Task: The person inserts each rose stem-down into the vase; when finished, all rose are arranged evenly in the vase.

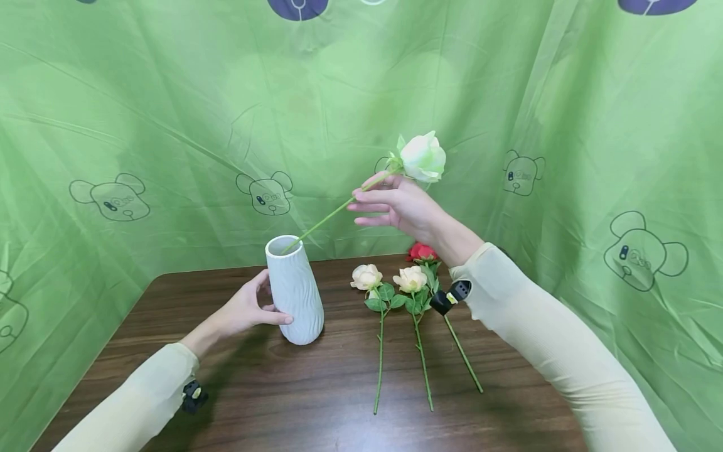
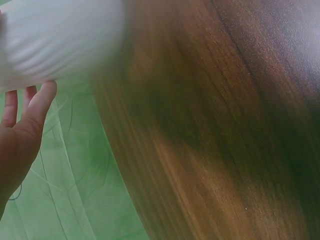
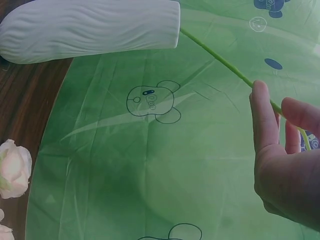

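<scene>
A white ribbed vase [image 1: 296, 295] stands on the wooden table, tipped slightly. My left hand [image 1: 254, 304] grips its lower side, thumb in front and fingers behind; the left wrist view catches the fingers against the vase [image 2: 60, 40]. Up to the right, my right hand [image 1: 398, 204] pinches the green stem of a white rose [image 1: 423, 157] below its bloom. The stem slants down to the left, its lower end inside the vase's mouth. In the right wrist view the stem [image 3: 220, 59] runs from the vase rim to my right hand [image 3: 285, 160].
Two pale peach roses [image 1: 366, 277] and a red rose [image 1: 422, 252] lie on the brown table [image 1: 316, 395], right of the vase, stems toward me. The right forearm partly covers the red one. A green curtain [image 1: 192, 125] with printed bear faces hangs behind and at the sides.
</scene>
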`<state>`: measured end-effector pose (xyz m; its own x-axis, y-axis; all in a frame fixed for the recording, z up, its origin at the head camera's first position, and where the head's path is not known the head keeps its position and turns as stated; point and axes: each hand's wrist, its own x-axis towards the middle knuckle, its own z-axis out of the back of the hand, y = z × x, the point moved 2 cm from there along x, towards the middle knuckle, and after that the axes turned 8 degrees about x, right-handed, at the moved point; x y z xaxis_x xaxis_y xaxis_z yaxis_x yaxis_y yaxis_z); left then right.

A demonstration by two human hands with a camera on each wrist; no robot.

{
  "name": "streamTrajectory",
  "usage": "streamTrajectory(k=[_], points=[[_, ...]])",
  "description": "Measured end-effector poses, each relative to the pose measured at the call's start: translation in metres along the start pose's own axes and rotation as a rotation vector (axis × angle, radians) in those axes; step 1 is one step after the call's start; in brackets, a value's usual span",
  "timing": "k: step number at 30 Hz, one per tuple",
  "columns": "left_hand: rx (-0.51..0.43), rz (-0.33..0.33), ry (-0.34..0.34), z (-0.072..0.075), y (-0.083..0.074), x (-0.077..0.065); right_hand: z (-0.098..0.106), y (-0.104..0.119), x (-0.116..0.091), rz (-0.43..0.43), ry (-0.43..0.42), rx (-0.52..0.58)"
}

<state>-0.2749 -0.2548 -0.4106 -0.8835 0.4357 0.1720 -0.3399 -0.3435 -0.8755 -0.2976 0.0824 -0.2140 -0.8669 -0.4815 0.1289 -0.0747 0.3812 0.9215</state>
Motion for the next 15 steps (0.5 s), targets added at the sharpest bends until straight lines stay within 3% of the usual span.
streamTrajectory(k=[15], points=[[-0.017, -0.015, 0.004, -0.001, 0.003, -0.001, -0.02, -0.011, 0.014, -0.019, 0.019, 0.006]])
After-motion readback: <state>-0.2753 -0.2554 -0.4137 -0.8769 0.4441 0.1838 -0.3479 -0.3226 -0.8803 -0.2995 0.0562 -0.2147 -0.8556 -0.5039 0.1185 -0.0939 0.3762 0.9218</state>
